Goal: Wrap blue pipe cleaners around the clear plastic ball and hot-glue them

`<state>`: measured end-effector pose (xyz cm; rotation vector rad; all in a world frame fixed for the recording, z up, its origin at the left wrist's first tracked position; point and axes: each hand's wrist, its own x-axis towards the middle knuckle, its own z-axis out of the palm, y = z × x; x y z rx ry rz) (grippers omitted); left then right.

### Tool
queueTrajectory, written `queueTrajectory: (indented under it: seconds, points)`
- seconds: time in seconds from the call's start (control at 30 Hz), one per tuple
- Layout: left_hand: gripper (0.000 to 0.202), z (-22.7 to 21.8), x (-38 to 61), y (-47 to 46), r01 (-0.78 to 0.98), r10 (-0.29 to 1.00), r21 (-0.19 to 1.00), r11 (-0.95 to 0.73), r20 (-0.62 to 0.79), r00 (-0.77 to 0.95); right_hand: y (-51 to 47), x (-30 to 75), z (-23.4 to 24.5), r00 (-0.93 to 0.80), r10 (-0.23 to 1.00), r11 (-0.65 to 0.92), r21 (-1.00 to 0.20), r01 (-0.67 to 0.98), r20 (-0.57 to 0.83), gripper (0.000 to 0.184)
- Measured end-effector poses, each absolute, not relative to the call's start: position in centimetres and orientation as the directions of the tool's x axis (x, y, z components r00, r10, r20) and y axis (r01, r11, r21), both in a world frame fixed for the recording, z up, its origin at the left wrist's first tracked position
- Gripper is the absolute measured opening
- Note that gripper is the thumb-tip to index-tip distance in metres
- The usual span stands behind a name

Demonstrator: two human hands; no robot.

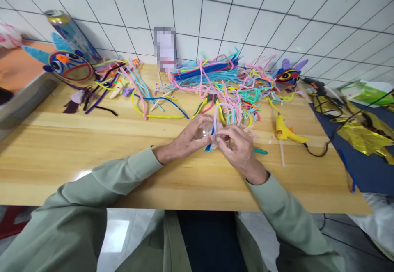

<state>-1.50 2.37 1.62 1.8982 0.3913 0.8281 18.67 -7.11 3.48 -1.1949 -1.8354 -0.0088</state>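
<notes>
Both hands meet over the middle of the wooden table (92,140). My left hand (187,138) is closed around a small clear rounded object (205,132). My right hand (238,147) pinches a pale pink pipe cleaner (215,118) that loops over that object, with a blue pipe cleaner end (209,145) poking out below the fingers. Just beyond my hands lies a big tangled heap of coloured pipe cleaners (221,83).
A yellow glue gun (285,132) with a black cord lies right of my hands. Pipe-cleaner masks sit at far left (69,63) and far right (288,77). A can (69,32) leans on the tiled wall. Gold foil (363,136) lies on a dark cloth.
</notes>
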Motion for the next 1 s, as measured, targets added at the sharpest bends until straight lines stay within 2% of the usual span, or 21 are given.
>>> queueTrajectory:
  seconds: [0.23,0.37,0.57,0.73,1.0]
  points:
    - [0.038,2.1,-1.5,2.4,-0.088,0.593,0.916,-0.392,0.325,0.737,-7.1,19.9,4.3,-0.105,0.738,0.521,-0.464,0.716,0.667,0.018]
    - [0.037,2.3,-1.4,2.1,-0.090,0.582,0.908,-0.408,0.335,0.741,-7.0,20.4,4.5,-0.088,0.720,0.512,-0.442,0.737,0.688,0.026]
    - [0.040,2.3,-1.3,1.9,-0.087,0.567,0.874,-0.478,0.383,0.730,-6.6,20.3,4.3,-0.173,0.780,0.511,-0.452,0.731,0.602,0.040]
    - [0.041,2.5,-1.4,1.8,-0.074,0.522,0.816,-0.574,0.434,0.734,-6.3,20.6,4.0,-0.134,0.780,0.484,-0.453,0.748,0.612,0.030]
    - [0.044,2.2,-1.4,1.6,-0.065,0.545,0.826,-0.559,0.426,0.722,-6.3,21.2,4.3,-0.128,0.812,0.475,-0.516,0.713,0.570,0.014]
